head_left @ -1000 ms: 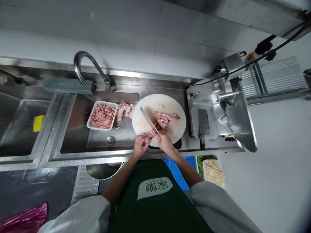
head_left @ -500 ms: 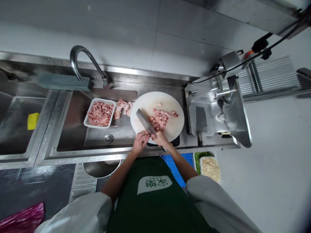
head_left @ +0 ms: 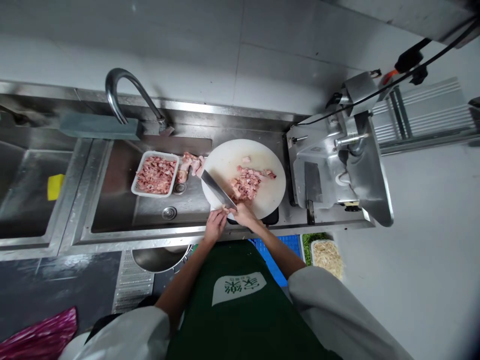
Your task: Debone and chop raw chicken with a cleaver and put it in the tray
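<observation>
My right hand (head_left: 245, 216) is closed round the handle of a cleaver (head_left: 218, 189), whose wide blade slants up and left over the round white cutting board (head_left: 268, 200). At the board's near left edge, my left hand (head_left: 216, 223) is closed on a small piece of raw meat (head_left: 225, 209), close beside the blade; its fingers partly hide the piece. A heap of chopped raw meat (head_left: 247, 183) lies on the board just right of the blade. One pale lump (head_left: 246, 159) sits apart, farther back.
In the sink left of the board are a white basket (head_left: 134, 190) of chopped meat and larger raw pieces (head_left: 187, 165). A faucet (head_left: 123, 75) arches behind. A metal slicer (head_left: 348, 155) stands right, with a second cleaver (head_left: 312, 185) on it. A yellow sponge (head_left: 55, 187) is far left.
The cleaver blade has shifted slightly left, toward the board's left edge. Both hands stay close together at the near edge. The whole view has shifted a little.
</observation>
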Available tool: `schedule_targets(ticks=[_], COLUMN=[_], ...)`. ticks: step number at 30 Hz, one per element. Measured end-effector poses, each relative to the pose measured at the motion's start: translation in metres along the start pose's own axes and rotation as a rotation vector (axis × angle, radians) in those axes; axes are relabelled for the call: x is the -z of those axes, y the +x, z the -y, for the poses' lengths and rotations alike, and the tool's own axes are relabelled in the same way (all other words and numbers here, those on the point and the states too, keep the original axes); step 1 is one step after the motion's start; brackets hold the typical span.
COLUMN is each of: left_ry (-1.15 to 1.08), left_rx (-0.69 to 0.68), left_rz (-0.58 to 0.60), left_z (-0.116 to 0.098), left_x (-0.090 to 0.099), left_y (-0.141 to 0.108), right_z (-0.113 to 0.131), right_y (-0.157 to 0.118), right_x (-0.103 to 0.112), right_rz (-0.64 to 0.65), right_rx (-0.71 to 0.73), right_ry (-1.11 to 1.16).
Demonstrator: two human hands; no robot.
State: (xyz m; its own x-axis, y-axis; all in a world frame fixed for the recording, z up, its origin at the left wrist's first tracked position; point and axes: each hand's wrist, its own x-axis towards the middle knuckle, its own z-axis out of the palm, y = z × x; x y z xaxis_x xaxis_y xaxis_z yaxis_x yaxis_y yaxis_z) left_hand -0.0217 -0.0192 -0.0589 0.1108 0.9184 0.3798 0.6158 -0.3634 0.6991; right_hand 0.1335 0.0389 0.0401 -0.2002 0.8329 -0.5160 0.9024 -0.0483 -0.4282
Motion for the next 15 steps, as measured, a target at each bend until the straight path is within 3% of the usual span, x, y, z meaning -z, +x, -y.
schedule_targets(ticks=[4,9,11,15], left_ry=[-0.025,-0.076,-0.088,-0.017], left_rx=[0.012,-0.005,-0.053,-0.11], left_rz=[0.034,-0.007,0.053,0.335], left_z=[-0.002,-0.021,-0.033,-0.047], left_x=[-0.004,-0.02,-0.039,-0.095], left_y=[0.029,0.09,0.126,0.2], right_z=[-0.024,-0.08,-0.103,-0.139], right_y=[-0.001,-0.048,-0.075,-0.126], right_x=[0.032,0.055,0.051,0.023], right_rz=[-0.121,-0.416,-0.467,-0.514], right_rx=[-0.035,-0.213,-0.326,-0.5], right_ry=[0.181,0.379,0.509,0.719])
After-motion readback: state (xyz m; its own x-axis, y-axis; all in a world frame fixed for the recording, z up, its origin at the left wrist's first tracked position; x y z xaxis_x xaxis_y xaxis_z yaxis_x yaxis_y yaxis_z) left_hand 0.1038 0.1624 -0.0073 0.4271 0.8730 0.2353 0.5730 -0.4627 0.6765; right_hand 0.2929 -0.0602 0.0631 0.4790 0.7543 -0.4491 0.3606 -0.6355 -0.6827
